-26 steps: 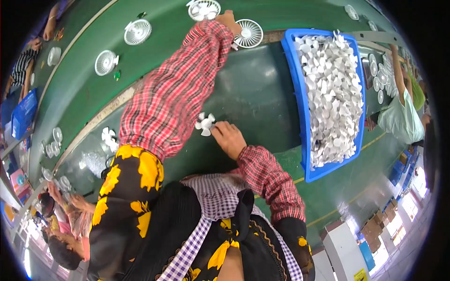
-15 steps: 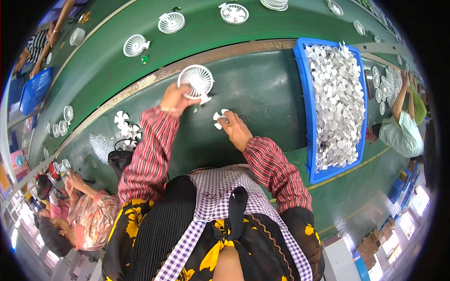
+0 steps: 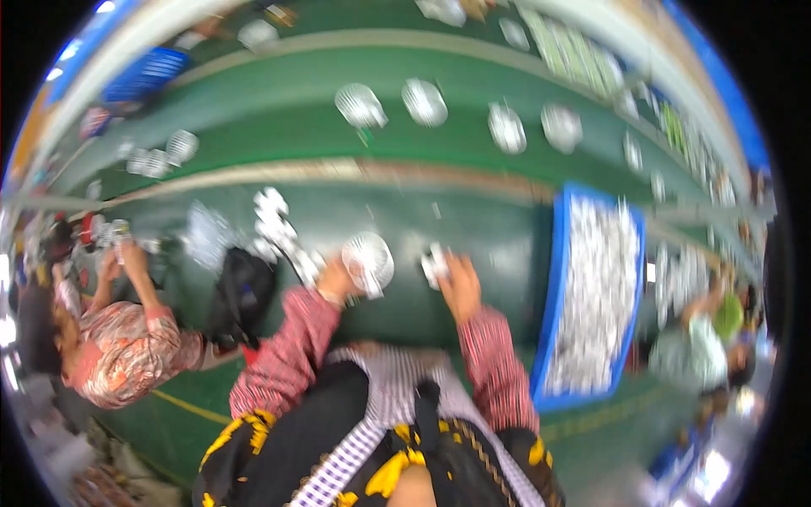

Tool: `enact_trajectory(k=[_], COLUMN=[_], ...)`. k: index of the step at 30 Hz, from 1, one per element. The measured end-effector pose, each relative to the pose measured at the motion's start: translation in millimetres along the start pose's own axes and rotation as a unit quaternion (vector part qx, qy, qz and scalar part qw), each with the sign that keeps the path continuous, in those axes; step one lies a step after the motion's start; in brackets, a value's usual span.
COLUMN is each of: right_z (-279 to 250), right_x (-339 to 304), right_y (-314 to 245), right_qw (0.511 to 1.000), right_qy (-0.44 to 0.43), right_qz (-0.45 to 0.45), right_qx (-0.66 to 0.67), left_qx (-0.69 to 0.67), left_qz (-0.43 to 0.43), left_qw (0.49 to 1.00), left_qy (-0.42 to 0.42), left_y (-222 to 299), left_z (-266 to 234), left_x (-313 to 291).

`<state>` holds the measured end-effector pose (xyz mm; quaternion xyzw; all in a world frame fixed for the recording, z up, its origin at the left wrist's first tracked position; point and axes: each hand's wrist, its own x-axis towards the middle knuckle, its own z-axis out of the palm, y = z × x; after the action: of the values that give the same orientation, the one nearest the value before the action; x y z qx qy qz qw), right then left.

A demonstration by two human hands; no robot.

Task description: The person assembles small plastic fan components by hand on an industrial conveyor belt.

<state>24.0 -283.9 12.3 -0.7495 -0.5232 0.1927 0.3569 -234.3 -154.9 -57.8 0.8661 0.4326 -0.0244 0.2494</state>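
Note:
A round white fan housing with a slatted grille [image 3: 368,264] is gripped by my left hand [image 3: 339,281] at its left edge, just above the green work surface. To its right, my right hand [image 3: 459,283] has its fingers closed on a small white fan blade [image 3: 435,265]. The two parts are apart from each other. Motion blurs both of them. Several loose white fan blades [image 3: 272,221] lie on the table beyond and left of my left hand.
A blue bin [image 3: 553,291] heaped with white fan blades stands at the right. Beyond the table, a green conveyor [image 3: 296,118] carries several white fan housings. A black bag [image 3: 243,287] and clear plastic pieces [image 3: 211,234] lie at the left. Co-workers sit on both sides.
The view has tilted and blurred, so more of the conveyor shows. The fan housing and my left hand are now lower and nearer my body. Both hands keep their holds.

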Motion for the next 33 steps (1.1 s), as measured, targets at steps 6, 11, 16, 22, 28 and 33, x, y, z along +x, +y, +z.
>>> enact_trajectory(k=[6,11,16,22,28,33], right_z=[-129,-169,-170,-150,-262,-273], right_x=[77,265,273,130,45,71], right_y=[-162,-288,-268,-116,161,201], right_qw=[0.960,0.884,0.838,0.948,0.927,0.886], right_qy=[0.049,0.148,0.287,0.110,0.259,0.095], right_qz=[-0.264,-0.439,-0.456,-0.290,0.163,0.329], right_qx=[0.074,0.062,0.087,0.071,-0.215,-0.313], left_qx=[-0.726,-0.549,-0.774,-0.738,-0.724,-0.727], left_qz=[-0.254,-0.038,-0.192,-0.165,-0.152,-0.157], left_qw=[0.638,0.833,0.603,0.652,0.665,0.657], left_qy=[-0.044,0.051,0.015,-0.055,-0.098,-0.121], left_y=[82,20,68,82,127,152], left_z=[-20,25,-60,-65,-67,-60], left_x=[-6,-14,-20,2,25,30])
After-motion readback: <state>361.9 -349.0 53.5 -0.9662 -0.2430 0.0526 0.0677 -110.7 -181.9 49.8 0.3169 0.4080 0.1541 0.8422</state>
